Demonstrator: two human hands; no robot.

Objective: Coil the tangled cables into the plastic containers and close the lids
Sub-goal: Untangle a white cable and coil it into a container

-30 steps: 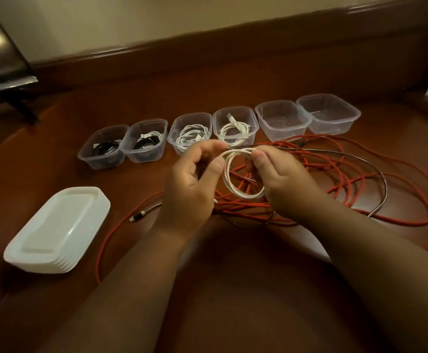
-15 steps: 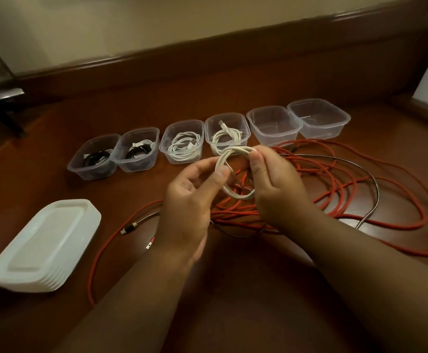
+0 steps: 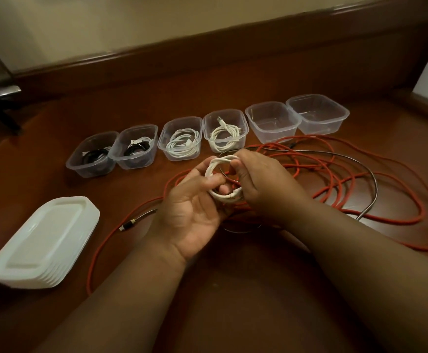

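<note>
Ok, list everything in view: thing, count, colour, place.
filled containers: four, clear, left part of the back row, each holding coiled cable
empty containers: two, clear, right end of the row
lid stack: one, white, near left
white cable coil: one, held between the hands
red cable: one, tangled, right of centre
dark cable: one, looped over the red cable
table: one, brown
left hand: grips the coil
right hand: pinches the coil

Dim warm light, soft focus, wide-angle bowing
</note>
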